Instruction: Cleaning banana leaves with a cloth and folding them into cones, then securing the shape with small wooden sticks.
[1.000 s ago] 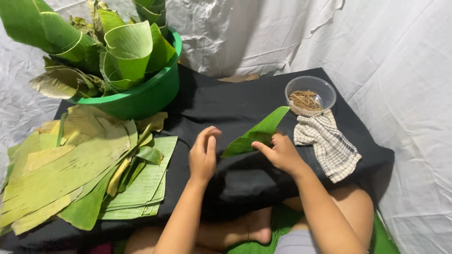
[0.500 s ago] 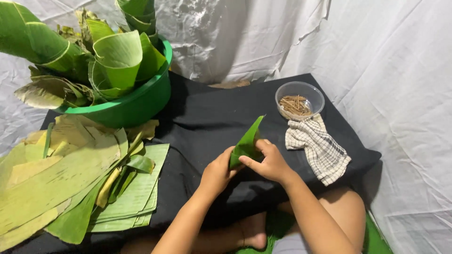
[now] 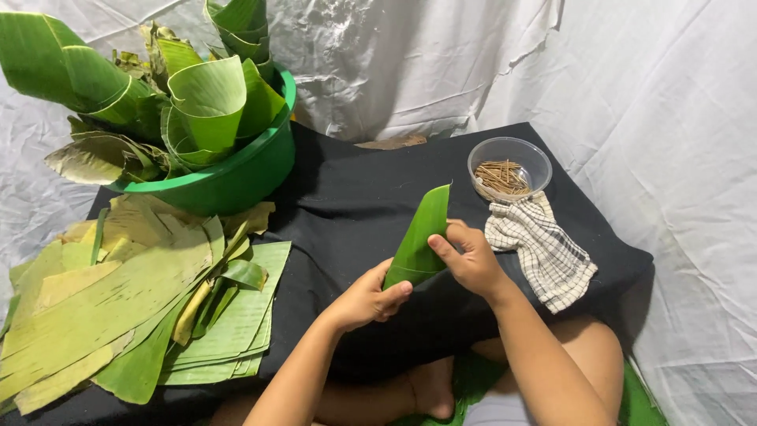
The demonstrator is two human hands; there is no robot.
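Held upright above the black-draped surface (image 3: pixel 355 197), the folded green banana-leaf strip (image 3: pixel 419 237) points its long axis up and away, its lower end pinched by the left hand (image 3: pixel 367 300) while the right hand (image 3: pixel 471 260) clasps its right edge.

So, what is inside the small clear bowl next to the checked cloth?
The clear bowl holds a small heap of thin brown sticks, seen through its open top. The checked cloth lies against the bowl's near side. Whatever lies under the sticks is covered.
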